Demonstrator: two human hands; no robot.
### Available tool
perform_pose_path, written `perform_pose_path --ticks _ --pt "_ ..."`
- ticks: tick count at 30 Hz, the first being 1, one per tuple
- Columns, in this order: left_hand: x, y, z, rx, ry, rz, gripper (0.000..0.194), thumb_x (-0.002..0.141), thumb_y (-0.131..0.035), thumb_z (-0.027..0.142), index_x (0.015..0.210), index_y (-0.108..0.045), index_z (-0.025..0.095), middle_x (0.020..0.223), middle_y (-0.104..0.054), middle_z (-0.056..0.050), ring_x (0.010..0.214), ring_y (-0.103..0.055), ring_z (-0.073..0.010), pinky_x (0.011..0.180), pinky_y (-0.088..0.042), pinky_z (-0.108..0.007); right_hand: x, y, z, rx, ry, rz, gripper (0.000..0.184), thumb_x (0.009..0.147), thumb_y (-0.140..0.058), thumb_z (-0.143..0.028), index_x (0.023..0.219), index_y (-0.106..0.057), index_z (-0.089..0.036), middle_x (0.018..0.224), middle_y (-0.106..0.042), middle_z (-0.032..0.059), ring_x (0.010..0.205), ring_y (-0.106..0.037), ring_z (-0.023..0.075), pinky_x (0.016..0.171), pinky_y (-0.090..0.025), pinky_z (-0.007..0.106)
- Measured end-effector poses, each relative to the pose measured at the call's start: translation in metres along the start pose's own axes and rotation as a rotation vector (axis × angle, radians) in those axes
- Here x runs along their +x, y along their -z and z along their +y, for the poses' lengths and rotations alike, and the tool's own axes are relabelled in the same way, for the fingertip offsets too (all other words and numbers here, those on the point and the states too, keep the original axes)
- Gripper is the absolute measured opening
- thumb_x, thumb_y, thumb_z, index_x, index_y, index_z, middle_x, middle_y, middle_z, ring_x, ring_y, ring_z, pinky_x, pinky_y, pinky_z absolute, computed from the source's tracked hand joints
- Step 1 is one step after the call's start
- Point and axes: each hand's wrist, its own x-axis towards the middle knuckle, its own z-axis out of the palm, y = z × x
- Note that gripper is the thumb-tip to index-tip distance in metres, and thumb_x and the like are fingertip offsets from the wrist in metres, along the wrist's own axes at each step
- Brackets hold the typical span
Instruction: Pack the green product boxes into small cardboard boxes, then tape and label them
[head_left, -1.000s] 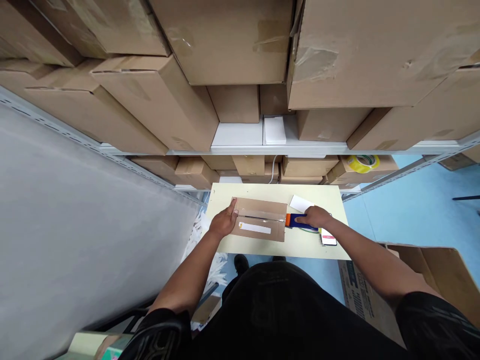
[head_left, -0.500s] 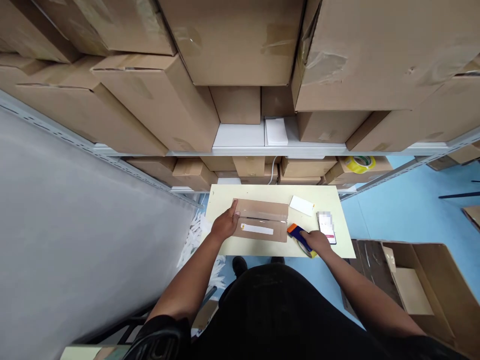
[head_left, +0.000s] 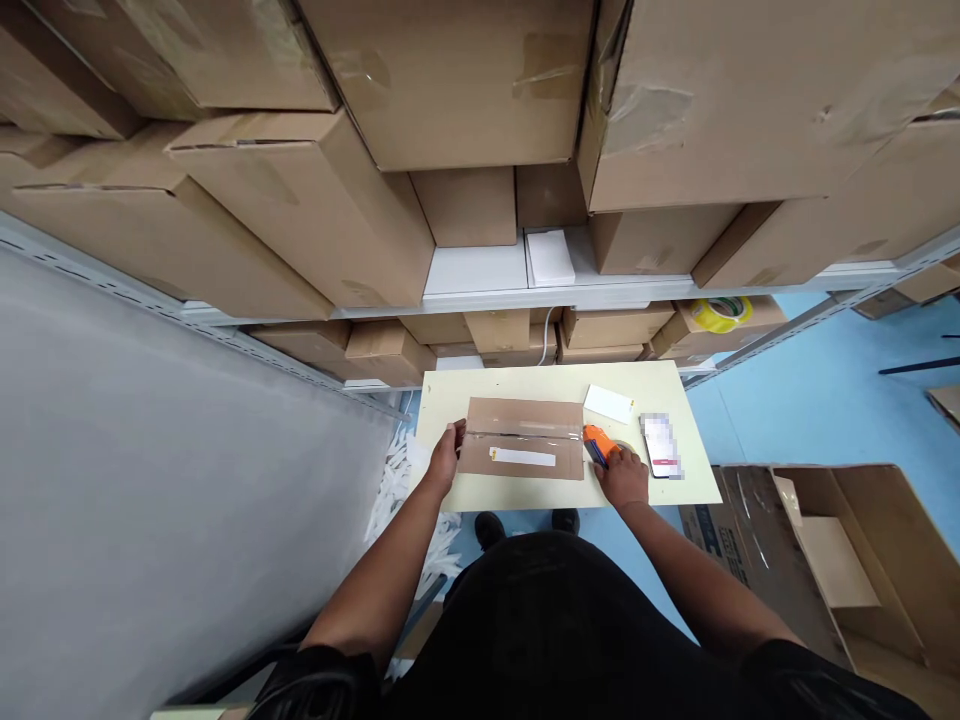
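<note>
A flat brown cardboard box (head_left: 525,415) lies on the small pale table, with clear tape along its middle seam and a white label strip (head_left: 523,457) on its near half. My left hand (head_left: 445,462) is at the box's left end, its fingers closed against that edge. At the right end, my right hand (head_left: 625,478) is closed round an orange and blue tape dispenser (head_left: 602,441), which lies low at the tabletop by the box's edge. Part of the dispenser is hidden under my fingers.
On the pale table (head_left: 551,380) are a white card or small box (head_left: 609,403) and a phone (head_left: 661,446). Shelves of cartons (head_left: 465,75) rise beyond it, with a yellow tape roll (head_left: 720,313) lower down. An open carton (head_left: 862,560) stands at right; shredded paper (head_left: 386,490) lies left.
The tape dispenser has turned and moved up against the box's right end. My right hand now lies over it. My left thumb has come off the box's top, the hand shifting to its left end.
</note>
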Motion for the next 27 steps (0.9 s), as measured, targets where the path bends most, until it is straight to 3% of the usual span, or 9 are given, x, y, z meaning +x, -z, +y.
perform_pose_path --ticks 3,6,9,14,16,21,27 --pt "-0.014 0.007 -0.033 -0.186 0.128 -0.072 0.069 0.102 -0.017 0.053 0.155 -0.047 0.021 0.145 -0.064 -0.012 0.128 -0.065 -0.0242 0.098 -0.056 -0.043 -0.021 -0.002 0.003 0.145 0.094 0.089 0.072 0.089 -0.057 -0.033 0.156 -0.04 -0.013 0.153 -0.047 0.0221 0.139 -0.046 0.0379 0.112 -0.04 0.051" --pt "-0.03 0.008 -0.063 -0.341 0.145 -0.144 0.066 0.09 -0.038 0.038 0.153 -0.049 0.024 0.149 -0.061 -0.009 0.136 -0.059 -0.0269 0.1 -0.056 -0.048 -0.039 -0.013 -0.002 0.373 0.248 -0.012 0.083 0.084 -0.058 -0.032 0.161 -0.03 -0.018 0.163 -0.039 0.0168 0.151 -0.036 0.0329 0.119 -0.037 0.047" --pt "-0.044 0.0 -0.074 -0.434 0.146 -0.234 0.075 0.08 -0.042 0.029 0.154 -0.048 0.026 0.15 -0.061 -0.007 0.14 -0.056 -0.0264 0.103 -0.054 -0.05 -0.041 -0.024 -0.017 0.588 0.226 -0.123 0.08 0.084 -0.058 -0.035 0.159 -0.034 -0.018 0.162 -0.042 0.0155 0.149 -0.041 0.0315 0.119 -0.039 0.045" --pt "-0.062 -0.012 -0.058 -0.366 0.01 -0.252 0.078 0.078 -0.045 0.026 0.156 -0.046 0.022 0.15 -0.06 -0.008 0.142 -0.052 -0.0284 0.114 -0.045 -0.052 -0.026 -0.015 -0.041 0.802 0.137 -0.219 0.05 0.09 -0.052 -0.036 0.137 -0.058 -0.021 0.126 -0.071 0.0107 0.115 -0.067 0.0291 0.101 -0.052 0.041" --pt "-0.07 -0.011 -0.051 -0.392 -0.032 -0.209 0.075 0.08 -0.05 0.03 0.154 -0.047 0.021 0.15 -0.059 -0.01 0.142 -0.05 -0.0309 0.116 -0.042 -0.052 -0.024 -0.003 -0.044 0.843 0.145 -0.172 0.045 0.093 -0.051 -0.042 0.131 -0.062 -0.021 0.12 -0.072 0.0104 0.108 -0.067 0.0285 0.096 -0.053 0.041" --pt "-0.083 -0.005 -0.043 -0.49 -0.052 -0.108 0.073 0.083 -0.063 0.039 0.152 -0.048 0.021 0.148 -0.053 -0.012 0.143 -0.047 -0.0317 0.117 -0.04 -0.046 -0.018 0.021 -0.053 0.84 0.185 -0.018 0.049 0.097 -0.045 -0.057 0.122 -0.067 -0.02 0.12 -0.068 0.0125 0.114 -0.062 0.0297 0.097 -0.05 0.041" --pt "-0.066 -0.013 -0.034 -0.313 -0.096 0.025 0.074 0.085 -0.062 0.036 0.155 -0.045 0.027 0.137 -0.048 -0.009 0.136 -0.05 -0.0284 0.111 -0.045 -0.042 0.01 0.032 -0.075 0.682 0.111 0.004 0.051 0.1 -0.037 -0.057 0.11 -0.07 -0.019 0.108 -0.067 0.014 0.113 -0.059 0.0308 0.099 -0.046 0.041"
